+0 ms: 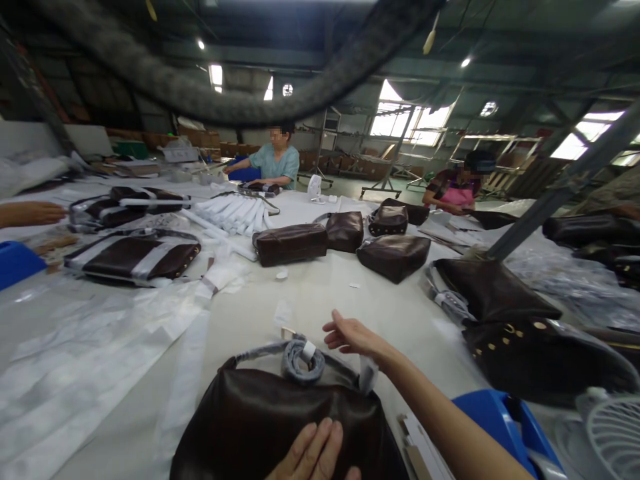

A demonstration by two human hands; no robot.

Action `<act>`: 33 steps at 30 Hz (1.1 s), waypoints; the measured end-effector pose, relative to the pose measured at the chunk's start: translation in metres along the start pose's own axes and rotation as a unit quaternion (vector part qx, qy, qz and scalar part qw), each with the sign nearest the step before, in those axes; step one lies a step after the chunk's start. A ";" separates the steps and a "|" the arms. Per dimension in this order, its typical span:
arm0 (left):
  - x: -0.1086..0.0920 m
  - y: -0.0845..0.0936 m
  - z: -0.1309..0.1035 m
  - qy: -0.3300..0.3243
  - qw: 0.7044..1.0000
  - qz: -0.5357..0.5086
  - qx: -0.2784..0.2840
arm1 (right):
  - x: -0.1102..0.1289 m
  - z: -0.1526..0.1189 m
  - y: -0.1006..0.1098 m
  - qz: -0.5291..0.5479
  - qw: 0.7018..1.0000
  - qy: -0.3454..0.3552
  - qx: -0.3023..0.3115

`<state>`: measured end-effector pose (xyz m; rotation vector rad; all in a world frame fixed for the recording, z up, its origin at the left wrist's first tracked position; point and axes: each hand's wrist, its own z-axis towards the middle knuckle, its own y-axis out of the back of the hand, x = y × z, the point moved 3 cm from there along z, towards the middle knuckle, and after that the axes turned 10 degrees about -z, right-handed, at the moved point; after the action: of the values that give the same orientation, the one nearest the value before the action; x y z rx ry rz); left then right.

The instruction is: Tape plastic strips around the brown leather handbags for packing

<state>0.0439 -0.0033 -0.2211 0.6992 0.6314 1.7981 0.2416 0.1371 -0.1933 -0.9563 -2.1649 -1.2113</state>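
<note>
A dark brown leather handbag (pixel 270 413) lies in front of me at the near edge of the table. Its handle arches along the top, and a wrapped, coiled strap (pixel 303 360) with a white band rests against it. My left hand (pixel 317 452) is laid flat on the bag's front, fingers stretched out; its lower part is cut off by the frame. Just beyond the coil, my right hand (pixel 353 335) hovers with its fingers extended and nothing seen in them. Whether it touches the handle is hard to tell. A wrapped piece (pixel 369 375) hangs at the handle's right end.
Several brown bags (pixel 290 243) stand across the table, with wrapped bags (pixel 135 257) at left. Blue tape dispensers (pixel 505 427) and a fan (pixel 613 427) flank me. A metal post (pixel 565 187) slants at right. Two co-workers (pixel 280 160) sit beyond; another person's hand (pixel 33 213) reaches in left.
</note>
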 end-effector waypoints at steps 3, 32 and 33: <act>-0.003 -0.005 -0.004 0.012 1.000 -0.001 -0.013 | -0.010 -0.033 0.019 0.116 0.988 0.023 -0.102; -0.013 0.002 -0.006 -0.004 1.000 -0.003 0.014 | 0.009 -0.045 -0.030 -0.355 0.932 -0.023 -0.065; -0.012 0.002 -0.005 -0.005 1.000 -0.006 0.002 | 0.008 -0.042 -0.031 -0.355 0.932 -0.028 -0.064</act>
<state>0.0423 -0.0160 -0.2254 0.7050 0.6311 1.7819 0.2160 0.0919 -0.1836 -0.2233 -2.6015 -1.6689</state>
